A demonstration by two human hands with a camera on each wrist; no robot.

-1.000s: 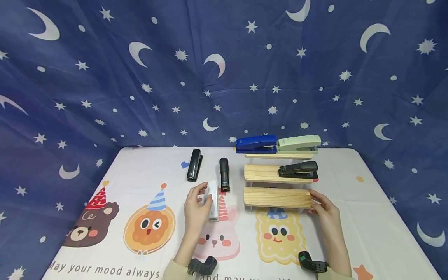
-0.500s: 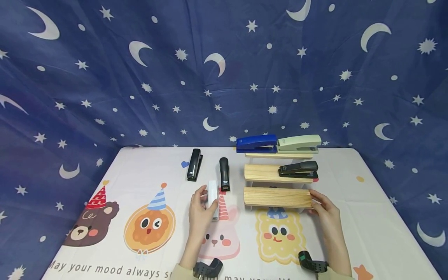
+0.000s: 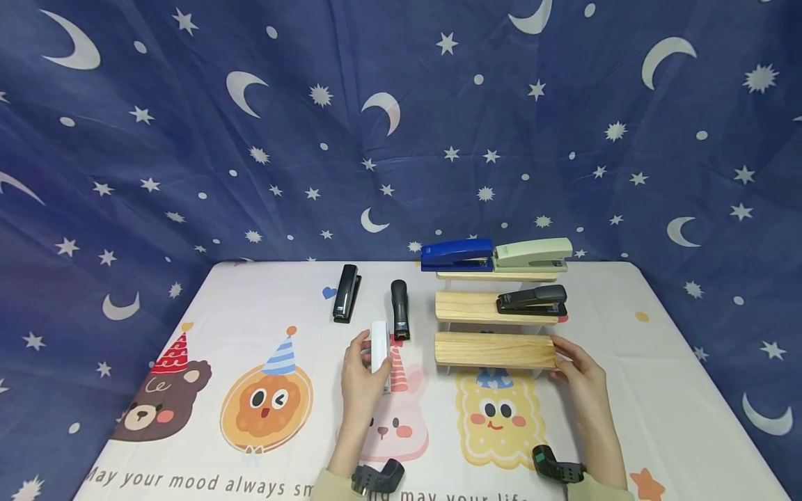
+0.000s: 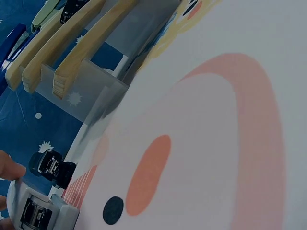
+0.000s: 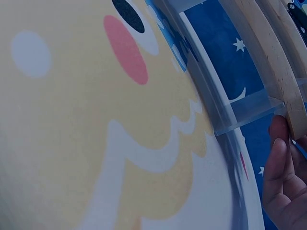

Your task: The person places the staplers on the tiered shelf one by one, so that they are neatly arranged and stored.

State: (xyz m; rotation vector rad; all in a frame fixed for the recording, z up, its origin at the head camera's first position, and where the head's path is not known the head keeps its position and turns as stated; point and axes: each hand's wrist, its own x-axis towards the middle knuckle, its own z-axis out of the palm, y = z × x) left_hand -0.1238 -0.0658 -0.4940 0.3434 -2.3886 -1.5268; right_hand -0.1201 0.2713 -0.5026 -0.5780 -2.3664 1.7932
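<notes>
My left hand [image 3: 363, 376] holds a white stapler [image 3: 379, 346] between thumb and fingers. In the left wrist view the front end of that white stapler [image 4: 36, 211] faces the camera, with fingertips [image 4: 10, 167] at its side. My right hand [image 3: 579, 365] pinches the right end of the lowest board of a three-step wooden rack [image 3: 491, 350]. The right wrist view shows the thumb and fingers [image 5: 285, 165] at the end of a wooden board [image 5: 283, 72]. Two black staplers lie left of the rack: one [image 3: 347, 293] farther left, one [image 3: 399, 309] just behind the white stapler.
On the rack's top step a blue stapler [image 3: 457, 255] and a pale green stapler [image 3: 532, 255] sit end to end. A black stapler [image 3: 532, 300] occupies the middle step's right part. The rack has clear side supports [image 4: 91, 91]. A printed cloth [image 3: 269, 431] covers the table; a blue curtain [image 3: 301, 125] hangs behind.
My left hand has moved slightly to the right, and its thumb and fingers have closed on the white stapler. The right hand keeps its place on the rack. The head view shifts a little.
</notes>
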